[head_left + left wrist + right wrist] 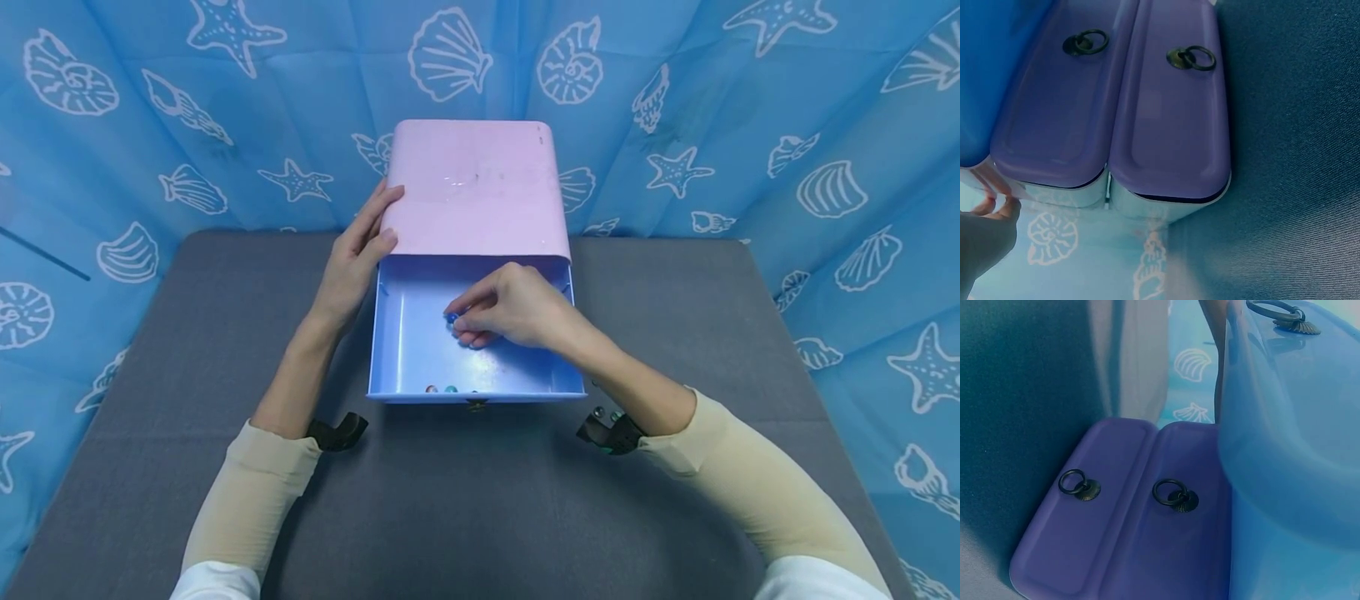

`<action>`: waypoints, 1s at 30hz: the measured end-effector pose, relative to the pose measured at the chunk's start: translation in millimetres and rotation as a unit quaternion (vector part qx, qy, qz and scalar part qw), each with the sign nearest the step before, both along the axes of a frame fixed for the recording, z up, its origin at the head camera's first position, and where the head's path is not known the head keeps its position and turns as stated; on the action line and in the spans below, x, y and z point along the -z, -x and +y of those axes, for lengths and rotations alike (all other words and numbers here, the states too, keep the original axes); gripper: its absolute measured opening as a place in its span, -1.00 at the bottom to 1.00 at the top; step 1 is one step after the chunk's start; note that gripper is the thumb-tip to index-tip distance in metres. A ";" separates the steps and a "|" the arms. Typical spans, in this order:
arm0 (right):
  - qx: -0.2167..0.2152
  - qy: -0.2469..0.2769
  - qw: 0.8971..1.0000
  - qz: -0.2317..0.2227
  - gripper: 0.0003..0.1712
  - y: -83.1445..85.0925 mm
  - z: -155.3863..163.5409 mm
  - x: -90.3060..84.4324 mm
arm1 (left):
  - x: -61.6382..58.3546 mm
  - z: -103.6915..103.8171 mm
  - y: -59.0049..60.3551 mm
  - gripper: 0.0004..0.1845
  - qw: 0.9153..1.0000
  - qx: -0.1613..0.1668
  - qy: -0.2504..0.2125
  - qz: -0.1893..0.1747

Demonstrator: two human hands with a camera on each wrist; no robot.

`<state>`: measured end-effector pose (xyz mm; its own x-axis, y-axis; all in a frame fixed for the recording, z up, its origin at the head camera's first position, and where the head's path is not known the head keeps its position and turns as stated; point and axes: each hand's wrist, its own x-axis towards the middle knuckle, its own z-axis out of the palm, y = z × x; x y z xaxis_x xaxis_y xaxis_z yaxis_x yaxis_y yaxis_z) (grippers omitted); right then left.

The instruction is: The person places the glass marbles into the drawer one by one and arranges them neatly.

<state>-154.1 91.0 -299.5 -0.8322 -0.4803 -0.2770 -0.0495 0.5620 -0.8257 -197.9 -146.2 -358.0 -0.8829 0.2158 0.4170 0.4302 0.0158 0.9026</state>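
A small chest of drawers with a pink top (472, 187) has its upper light blue drawer (420, 333) pulled out toward me. My right hand (517, 308) is inside that drawer and pinches a blue marble (452, 317) between thumb and fingertips. Along the drawer's front wall lie several marbles, among them a reddish marble (431, 389) and a green marble (451, 389). My left hand (356, 250) rests against the chest's left side near the top, fingers extended. In the left wrist view, part of the left hand (988, 240) touches the chest's side.
Two lower purple drawers, one (1054, 112) above the other (1172, 125), are closed, each with a ring pull. Near my right wrist, small marbles (598, 412) lie on the grey tablecloth (480, 500). A blue shell-patterned curtain (300, 108) hangs behind.
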 end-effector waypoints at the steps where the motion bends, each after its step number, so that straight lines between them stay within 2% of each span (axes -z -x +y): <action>1: -0.002 -0.002 1.000 0.001 -0.80 -0.1 0.0 0.3 | 0.1 0.2 -0.1 -0.44 1.000 0.000 -0.001 0.000; 15: -0.005 0.000 1.000 0.005 -0.78 -0.7 0.3 0.9 | -1.7 0.0 -1.2 -0.45 1.000 -0.001 0.003 -0.002; 30: 0.007 0.062 0.998 0.013 -0.80 -2.4 5.8 -6.1 | -2.3 1.3 -1.0 -0.43 1.000 -0.001 -0.003 -0.002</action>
<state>-151.8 96.8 -293.5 -0.8457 -0.4970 -0.1943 -0.0646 0.4566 -0.8873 -196.9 -144.9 -355.8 -0.8845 0.2120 0.4156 0.4272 0.0100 0.9041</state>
